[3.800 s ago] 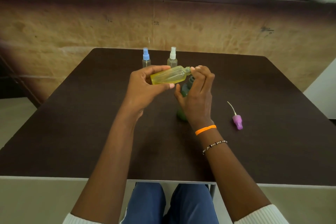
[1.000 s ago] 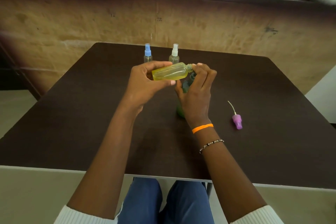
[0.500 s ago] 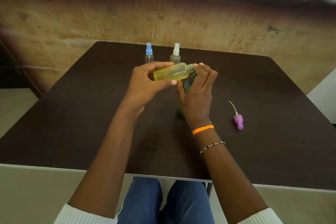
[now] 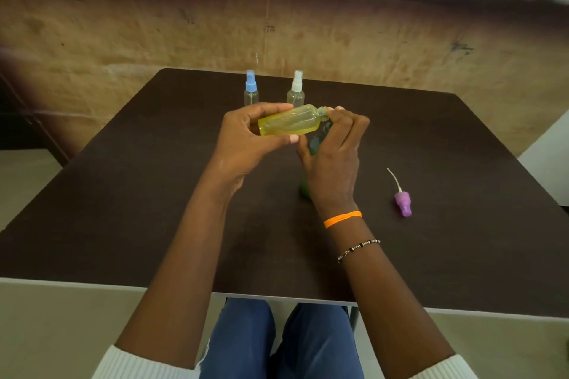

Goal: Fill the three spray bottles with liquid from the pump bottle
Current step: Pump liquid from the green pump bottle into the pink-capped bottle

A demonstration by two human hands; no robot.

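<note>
Step in hand: filling the yellow bottle (image 4: 289, 124) from the pump bottle (image 4: 317, 144).

Left hand (image 4: 246, 138) grips the yellow bottle round its body, thumb below and fingers over the top. The bottle lies almost on its side above the table (image 4: 123, 209), open neck pointing right and tilted slightly up. It looks yellow along nearly its whole length, so it appears close to full; exact level not readable.

Right hand (image 4: 334, 157) is curled over the pump bottle, fingertips (image 4: 335, 111) at the pump head right beside the yellow bottle's neck. Most of the pump bottle is hidden behind this hand; only a dark shoulder and a green edge low down show. Whether the nozzle sits inside the neck cannot be told.

The purple sprayer (image 4: 402, 202), with its dip tube, lies on the table well to the right, apart from both hands. The blue-capped bottle (image 4: 251, 89) and white-capped bottle (image 4: 296, 88) stand upright at the far side, near each other, caps on.

Notes for doing this well:
- Keep the neck tight against the nozzle; any gap sends liquid onto the fingers.
- Press in short strokes now, since little room likely remains.
- Raise the neck before pulling away; at this tilt a full bottle would spill.
- Stand it upright before reaching for the purple sprayer.
</note>
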